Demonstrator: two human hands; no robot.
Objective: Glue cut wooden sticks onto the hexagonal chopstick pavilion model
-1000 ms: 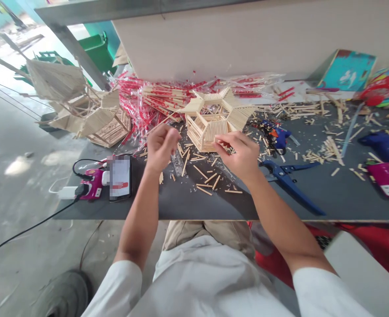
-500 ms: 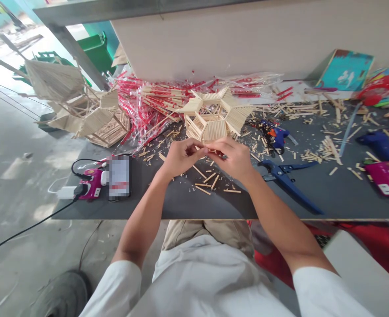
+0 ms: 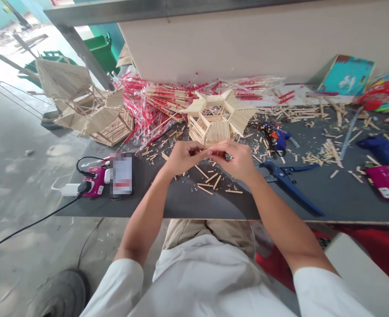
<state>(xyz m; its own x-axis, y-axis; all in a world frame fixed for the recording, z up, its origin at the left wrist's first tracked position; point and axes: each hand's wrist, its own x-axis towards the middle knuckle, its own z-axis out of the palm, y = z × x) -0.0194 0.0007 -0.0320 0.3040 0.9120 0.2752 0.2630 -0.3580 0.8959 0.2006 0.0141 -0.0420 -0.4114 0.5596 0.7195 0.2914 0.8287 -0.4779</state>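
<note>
In the head view, my left hand (image 3: 185,156) and my right hand (image 3: 235,158) meet fingertip to fingertip over the dark table. Both are closed in a pinch; whatever lies between the fingers is too small or hidden to make out. Right behind them stands a small model built of wooden sticks (image 3: 219,130), with flared panels around an open top. My hands cover its lower front edge. Several short cut sticks (image 3: 210,179) lie loose on the table below my hands. A blue hand cutter (image 3: 288,187) rests to the right of my right forearm.
A larger stick model (image 3: 91,116) stands at the left, beside red-and-clear plastic packs of sticks (image 3: 161,99). A phone (image 3: 121,176) and a magenta power strip (image 3: 95,181) lie front left. Blue glue guns (image 3: 282,140), another power strip (image 3: 386,182) and stick scraps are at right.
The whole view has shifted slightly, so the table's contents sit a little further right. My hands stay pinched together in front of the small model, with only slight finger movement.
</note>
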